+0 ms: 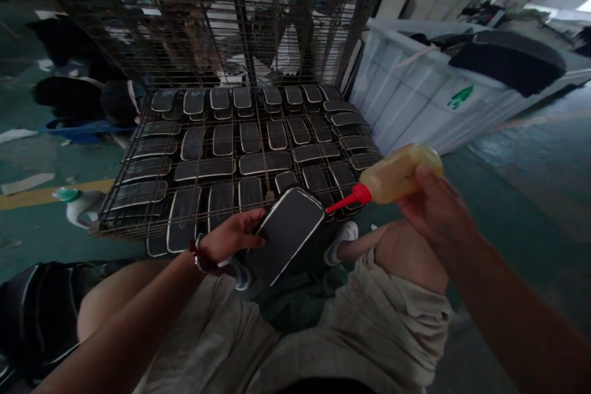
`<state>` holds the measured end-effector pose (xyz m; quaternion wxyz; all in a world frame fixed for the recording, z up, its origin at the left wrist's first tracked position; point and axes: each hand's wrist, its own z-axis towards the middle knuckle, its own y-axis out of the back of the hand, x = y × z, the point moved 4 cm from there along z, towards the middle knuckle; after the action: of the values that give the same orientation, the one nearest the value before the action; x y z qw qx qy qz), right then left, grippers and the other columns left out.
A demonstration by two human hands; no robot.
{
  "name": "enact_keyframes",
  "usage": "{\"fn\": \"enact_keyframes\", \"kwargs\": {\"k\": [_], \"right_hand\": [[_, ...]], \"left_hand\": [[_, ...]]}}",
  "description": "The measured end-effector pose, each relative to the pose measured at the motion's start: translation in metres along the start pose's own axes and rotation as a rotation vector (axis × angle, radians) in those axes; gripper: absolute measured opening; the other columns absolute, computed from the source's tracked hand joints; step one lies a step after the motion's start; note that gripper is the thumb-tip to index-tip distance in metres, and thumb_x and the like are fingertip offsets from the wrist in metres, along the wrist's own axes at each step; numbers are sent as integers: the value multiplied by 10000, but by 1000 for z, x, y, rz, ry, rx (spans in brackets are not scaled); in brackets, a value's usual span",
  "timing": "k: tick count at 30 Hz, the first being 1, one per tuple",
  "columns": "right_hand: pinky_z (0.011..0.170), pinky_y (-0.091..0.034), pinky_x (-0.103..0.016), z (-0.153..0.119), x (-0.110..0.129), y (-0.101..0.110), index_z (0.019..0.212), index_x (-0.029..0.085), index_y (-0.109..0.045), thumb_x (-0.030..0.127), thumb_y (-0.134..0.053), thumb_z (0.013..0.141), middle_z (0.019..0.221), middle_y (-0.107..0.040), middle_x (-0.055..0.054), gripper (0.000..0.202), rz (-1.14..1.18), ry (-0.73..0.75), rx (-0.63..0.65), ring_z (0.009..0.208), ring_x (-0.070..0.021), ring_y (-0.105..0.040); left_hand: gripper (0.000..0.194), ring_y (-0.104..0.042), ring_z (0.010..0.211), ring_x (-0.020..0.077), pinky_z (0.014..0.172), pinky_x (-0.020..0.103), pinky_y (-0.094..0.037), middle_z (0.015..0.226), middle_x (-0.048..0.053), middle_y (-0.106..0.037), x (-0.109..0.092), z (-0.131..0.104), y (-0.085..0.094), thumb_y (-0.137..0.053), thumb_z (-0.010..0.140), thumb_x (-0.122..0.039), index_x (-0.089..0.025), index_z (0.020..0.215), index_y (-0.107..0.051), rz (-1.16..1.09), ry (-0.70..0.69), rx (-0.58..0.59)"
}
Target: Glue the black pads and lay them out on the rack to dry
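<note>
My left hand (237, 235) grips the left edge of a dark, flat panel (289, 231) with rounded corners and a pale line along its rim. It is held tilted above my lap. In my right hand (431, 200) is a squeeze bottle (401, 172) of yellowish liquid, its long red nozzle (348, 198) pointing left and down. The nozzle tip is at the panel's upper right corner; whether it touches I cannot tell. Just beyond, similar dark panels (265, 163) lie in rows on a wire rack.
Behind the panels rises a rusty wire mesh (240, 18). To the right stands a large white bin (406, 86) with dark pieces in it. A white jug with a green cap (83, 204) is on the floor at left, and dark pieces (41, 314) lie beside my left leg.
</note>
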<state>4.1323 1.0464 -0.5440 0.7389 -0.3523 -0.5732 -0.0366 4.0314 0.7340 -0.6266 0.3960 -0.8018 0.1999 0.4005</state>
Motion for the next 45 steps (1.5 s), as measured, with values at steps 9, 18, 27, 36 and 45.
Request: {"fn": "enact_keyframes", "kwargs": {"k": [9,18,27,36,45], "right_hand": [[678,-551,-206,3,5,-14,920,188,-681,321,-814,666,870,-665,-6,316,-179,112,96,772,-130,-634],[715,-527,-220,-5,-5,-11,929,177,-676,301,-770,725,867,-645,-14,257,-187,169,32,787,-129,-620],[736,-525,-247,-7,-15,-15,967,199,-675,305,-756,736,880,-645,0,267,-236,212,3,805,-131,-601],[799,-508,-276,-11,-26,-22,947,230,-676,286,-747,741,888,-638,2,225,-272,251,-61,837,-143,-602],[790,-519,-334,-18,-40,-27,941,237,-668,305,-758,715,894,-626,2,252,-291,242,-64,842,-168,-604]], "left_hand": [[446,-678,797,241,701,336,-549,951,105,-691,0,-10,0,-690,599,50,-158,993,-666,17,7,0],[451,-671,818,231,723,330,-548,948,97,-694,4,-6,7,-706,602,11,-170,1012,-655,40,-43,-7],[421,-665,795,226,716,332,-540,942,106,-691,4,0,11,-724,584,-5,-156,972,-665,19,-69,-25],[428,-671,763,221,680,302,-540,933,121,-696,2,0,15,-723,590,-23,-133,997,-656,-27,-68,-21],[418,-671,779,207,698,310,-542,922,85,-700,6,0,18,-712,618,-30,-138,1012,-623,-75,-59,23]]}}
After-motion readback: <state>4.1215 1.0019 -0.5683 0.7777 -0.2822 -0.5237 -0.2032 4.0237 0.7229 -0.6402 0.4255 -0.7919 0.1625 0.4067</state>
